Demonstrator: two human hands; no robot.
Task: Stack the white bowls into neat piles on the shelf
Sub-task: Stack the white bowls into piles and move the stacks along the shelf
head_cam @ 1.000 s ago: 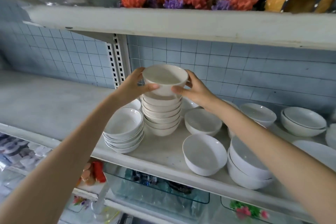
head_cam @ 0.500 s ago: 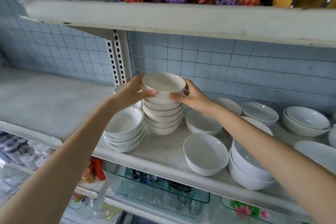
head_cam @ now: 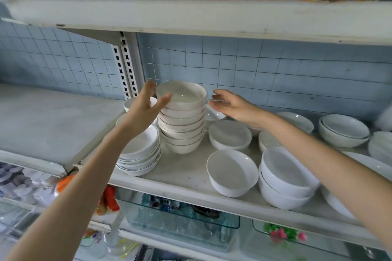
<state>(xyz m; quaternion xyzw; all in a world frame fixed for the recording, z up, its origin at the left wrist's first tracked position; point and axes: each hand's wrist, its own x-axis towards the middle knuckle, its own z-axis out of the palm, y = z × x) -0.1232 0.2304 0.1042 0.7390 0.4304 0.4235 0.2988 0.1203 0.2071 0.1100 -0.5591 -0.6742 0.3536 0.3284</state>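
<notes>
A tall pile of small white bowls point(head_cam: 182, 125) stands near the back of the white shelf point(head_cam: 182, 172), with the top bowl point(head_cam: 181, 95) seated on it. My left hand point(head_cam: 144, 108) is open, its thumb close to the top bowl's left rim. My right hand point(head_cam: 231, 106) is open and just off the pile's right side, not touching it. A low pile of shallow white bowls point(head_cam: 141, 152) sits left of the tall pile. Single bowls point(head_cam: 230, 134), point(head_cam: 232, 172) and a two-bowl pile point(head_cam: 284, 178) lie to the right.
More white bowls point(head_cam: 343, 130) stand at the back right against the blue tiled wall. The upper shelf point(head_cam: 191, 17) with coloured coral ornaments hangs low overhead. A bare grey shelf point(head_cam: 48, 118) lies to the left. Glass tanks point(head_cam: 180, 220) sit below.
Both hands set the top bowl down onto the tall pile and let go of it. The right hand has drawn back to the right; the left hand has opened.
</notes>
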